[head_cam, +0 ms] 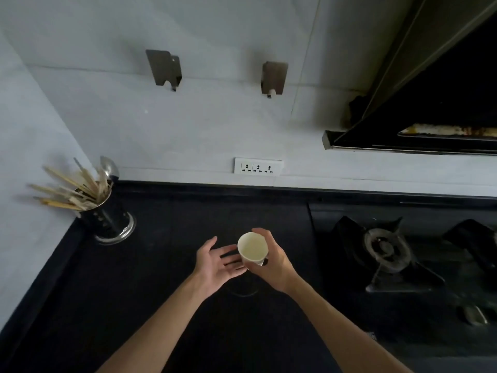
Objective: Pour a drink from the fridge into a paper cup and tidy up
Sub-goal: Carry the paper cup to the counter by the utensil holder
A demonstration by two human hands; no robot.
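Observation:
A white paper cup (252, 250) with nothing visible inside is held upright above the black counter (166, 238), near the middle. My right hand (274, 262) wraps around its right side and grips it. My left hand (215, 265) is just to the cup's left, palm up and fingers spread, its fingertips close to the cup's base. No drink bottle or fridge is in view.
A steel holder (109, 219) full of chopsticks and a spoon stands at the counter's back left corner. A gas hob (387, 249) lies to the right under a dark range hood (430, 103). A triple socket (257, 166) sits on the white wall.

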